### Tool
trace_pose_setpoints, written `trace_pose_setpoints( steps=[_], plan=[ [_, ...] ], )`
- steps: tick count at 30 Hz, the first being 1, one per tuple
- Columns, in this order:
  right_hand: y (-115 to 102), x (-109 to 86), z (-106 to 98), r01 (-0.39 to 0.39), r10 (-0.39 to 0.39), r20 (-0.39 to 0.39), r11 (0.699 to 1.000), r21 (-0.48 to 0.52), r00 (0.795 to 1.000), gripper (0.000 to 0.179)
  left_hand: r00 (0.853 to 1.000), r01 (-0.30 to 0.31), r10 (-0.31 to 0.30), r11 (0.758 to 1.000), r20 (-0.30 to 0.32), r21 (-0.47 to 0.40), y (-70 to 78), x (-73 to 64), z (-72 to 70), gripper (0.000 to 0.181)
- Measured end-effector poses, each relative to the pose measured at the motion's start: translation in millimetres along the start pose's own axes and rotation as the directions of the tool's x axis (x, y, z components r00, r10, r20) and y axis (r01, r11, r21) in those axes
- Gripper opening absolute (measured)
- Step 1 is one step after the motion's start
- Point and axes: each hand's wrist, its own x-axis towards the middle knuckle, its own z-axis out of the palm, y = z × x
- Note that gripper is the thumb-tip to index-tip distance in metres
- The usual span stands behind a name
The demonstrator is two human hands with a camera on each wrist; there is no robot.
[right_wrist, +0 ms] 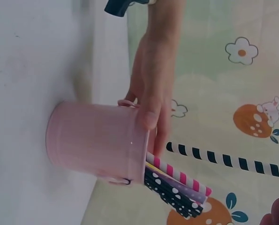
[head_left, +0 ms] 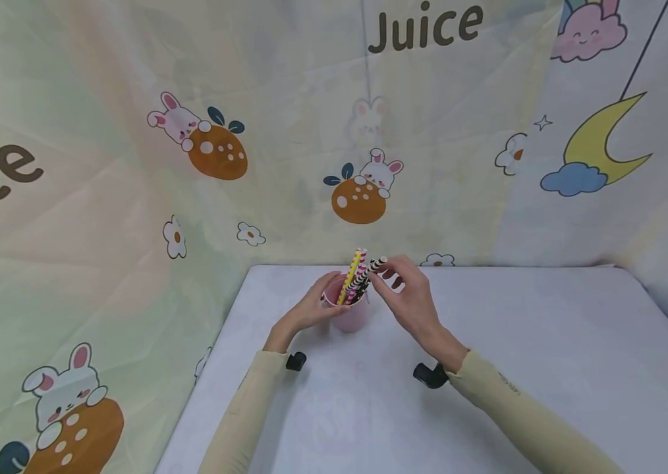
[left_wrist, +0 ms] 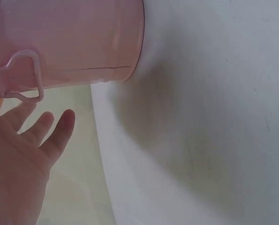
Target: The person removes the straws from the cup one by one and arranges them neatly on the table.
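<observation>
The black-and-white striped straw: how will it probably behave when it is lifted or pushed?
The black-and-white striped straw is probably fairly stiff: it runs straight in the right wrist view. It may be light, being so slim. Its round body suggests it could roll if pushed along the flat table.

a broad, flat white table (head_left: 524, 349) stretches out here, rounded at its far corners, and on it stands a glossy pink cylindrical metal bucket (head_left: 350, 322), near the far edge, left of middle.
</observation>
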Motion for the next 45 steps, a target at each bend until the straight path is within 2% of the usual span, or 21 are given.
trace_pose_setpoints(
  steps=[10,15,20,26,31,34,37,45],
  plan=[
    [5.1,3.9,-23.4,0.004,-0.005,-0.048,1.000,-0.019,0.999,0.020,1.000,-0.026,0.026,1.000,0.004,0.007,2.0,0.0,-1.6,0.093],
    [11.7,5.0,-33.1,-0.011,0.007,-0.065,0.998,-0.056,0.998,0.023,1.000,-0.019,0.019,1.000,0.001,0.006,2.4,-0.2,-2.1,0.095],
    [20.1,3.6,-43.0,-0.021,0.017,-0.048,0.995,-0.096,0.999,0.026,1.000,-0.015,0.015,1.000,0.004,0.004,1.7,0.2,-1.9,0.094],
    [36.9,2.1,-53.6,0.020,-0.021,-0.007,0.987,-0.159,1.000,0.022,1.000,-0.014,0.014,1.000,0.007,-0.008,3.6,0.3,-2.7,0.092],
    [58.7,-2.3,-59.4,0.055,-0.047,0.035,0.968,-0.246,0.998,0.018,1.000,-0.011,0.011,1.000,0.014,-0.018,4.8,0.9,-3.9,0.092],
    [73.2,-4.4,-62.9,0.098,-0.080,0.069,0.944,-0.314,0.994,0.017,1.000,-0.006,0.006,1.000,0.021,-0.020,4.5,1.4,-3.7,0.093],
    [85.7,-4.2,-66.7,0.160,-0.126,0.112,0.906,-0.392,0.986,0.018,1.000,-0.007,0.007,1.000,0.023,-0.016,3.6,1.9,-3.3,0.094],
    [105.9,0.8,-73.6,0.320,-0.186,0.282,0.754,-0.573,0.941,0.016,1.000,-0.016,0.017,1.000,0.025,-0.024,4.3,1.8,-3.8,0.095]
  ],
)
